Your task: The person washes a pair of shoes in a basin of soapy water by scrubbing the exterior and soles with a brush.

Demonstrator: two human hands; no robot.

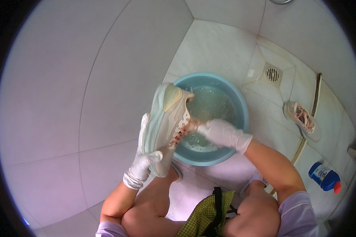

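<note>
My left hand (pixel 143 162), in a white glove, grips a pale sneaker (pixel 162 122) by its sole and toe. The shoe is held up on its side over the left rim of a blue basin (pixel 244 114), its heel pointing away from me. My right hand (pixel 221 133), also gloved in white and smeared by motion, is closed beside the sneaker's pinkish laces (pixel 179 133). Something small and pinkish shows at its fingertips; I cannot make out whether it is lace or a tool. Cloudy, sudsy water (pixel 213 104) fills part of the basin below.
A second sneaker (pixel 304 120) lies on the tiles at the right, by a raised floor strip (pixel 298 151). Nearer me lies a blue bottle (pixel 324 176) with a red cap. A floor drain (pixel 272 74) is set beyond the basin. Tiled wall (pixel 114 79) rises at the left.
</note>
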